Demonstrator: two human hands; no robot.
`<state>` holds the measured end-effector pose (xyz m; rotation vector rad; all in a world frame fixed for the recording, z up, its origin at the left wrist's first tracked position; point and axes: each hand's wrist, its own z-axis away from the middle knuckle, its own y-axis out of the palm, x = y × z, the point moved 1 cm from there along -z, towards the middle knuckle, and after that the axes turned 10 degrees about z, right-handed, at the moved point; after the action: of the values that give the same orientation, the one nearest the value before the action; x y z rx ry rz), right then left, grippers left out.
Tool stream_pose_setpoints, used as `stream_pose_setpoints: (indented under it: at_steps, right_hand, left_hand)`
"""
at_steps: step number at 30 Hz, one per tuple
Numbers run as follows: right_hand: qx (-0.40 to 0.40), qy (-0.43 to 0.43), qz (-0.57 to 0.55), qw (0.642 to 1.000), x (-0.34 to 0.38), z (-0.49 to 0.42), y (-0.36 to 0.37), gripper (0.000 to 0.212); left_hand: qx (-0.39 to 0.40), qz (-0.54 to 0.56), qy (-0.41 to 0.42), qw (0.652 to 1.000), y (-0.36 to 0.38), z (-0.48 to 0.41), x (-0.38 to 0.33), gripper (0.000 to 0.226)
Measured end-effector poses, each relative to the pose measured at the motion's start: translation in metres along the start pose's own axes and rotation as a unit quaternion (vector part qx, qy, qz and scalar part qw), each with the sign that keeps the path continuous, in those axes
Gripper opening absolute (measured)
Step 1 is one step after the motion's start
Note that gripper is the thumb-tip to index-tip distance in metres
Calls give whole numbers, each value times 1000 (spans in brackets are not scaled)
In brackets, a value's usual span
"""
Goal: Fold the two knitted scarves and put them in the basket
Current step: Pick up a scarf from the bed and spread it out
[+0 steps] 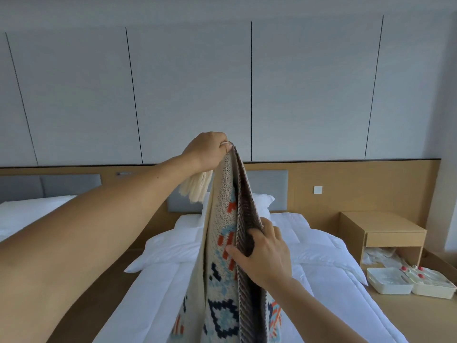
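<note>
Left hand (209, 152) pinching the top end of the cream, orange-and-blue patterned knitted scarf (221, 246), which is hanging straight down mid-frame. Right hand (265, 256), directly below, gripping its ribbed edge, fingers (270, 227) curled round it.

Illumination is soft, even daylight with a cool blue-grey cast across the wall (197, 82). The white bedding (321, 256) is the brightest area and close to washed out, and shadows are faint and soft-edged. Wide-angle distortion is marked: the vertical seams in the wall lean outward towards both side edges, and the left forearm (86, 231), close to the lens, appears oversized, slightly soft and shaded along its underside. The knit of the scarves (222, 243) reads sharply at centre.
</note>
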<state>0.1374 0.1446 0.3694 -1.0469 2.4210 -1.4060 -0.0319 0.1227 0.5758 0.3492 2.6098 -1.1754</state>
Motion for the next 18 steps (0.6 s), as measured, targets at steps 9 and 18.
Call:
stream_pose_setpoints:
  at_steps: [9, 18]
  right_hand:
    - [8, 13, -17, 1000, -10, -11, 21, 32]
    - [-46, 9, -121, 992, -65, -15, -16, 27]
  left_hand:
    - [-4, -40, -20, 999, -6, 8, 22, 31]
    - [18, -101, -68, 992, -10, 24, 79, 32]
